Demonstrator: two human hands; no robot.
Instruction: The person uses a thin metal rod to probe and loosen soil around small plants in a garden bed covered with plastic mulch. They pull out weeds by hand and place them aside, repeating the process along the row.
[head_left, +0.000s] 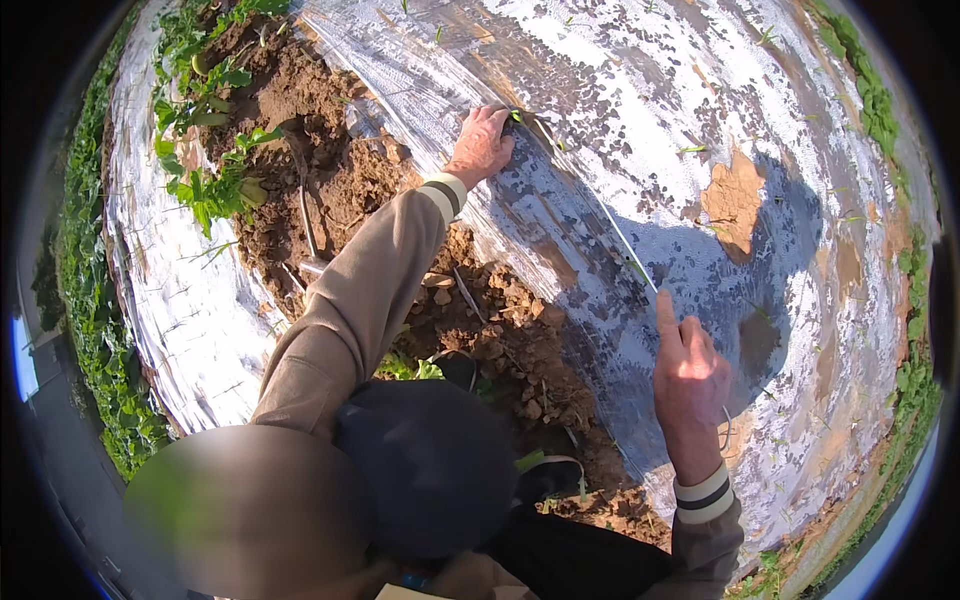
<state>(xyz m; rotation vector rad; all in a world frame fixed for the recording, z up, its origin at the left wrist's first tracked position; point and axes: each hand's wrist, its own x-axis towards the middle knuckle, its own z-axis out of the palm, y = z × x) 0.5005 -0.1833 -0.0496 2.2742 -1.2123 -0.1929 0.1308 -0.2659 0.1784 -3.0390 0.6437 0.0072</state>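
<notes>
My left hand (482, 144) lies on the dirt-stained plastic mulch film (540, 45), its fingertips beside a small green sprout (515, 116) at a fold or slit in the film. Lower right, my right hand (690, 375) is closed with the index finger stretched forward along a thin white rod or cord (621, 238). That rod runs straight from the fingertip up-left towards the left hand. A thin loop of the same pale colour shows beside the right wrist. Whether the left fingers pinch anything is hidden.
Loose brown soil (330, 172) forms a furrow between film-covered beds, with a sickle-like tool (304, 202) lying on it. Leafy green plants (214, 187) grow at the upper left. A torn patch of bare soil (733, 206) shows in the film. My dark shoe (547, 478) stands in the furrow.
</notes>
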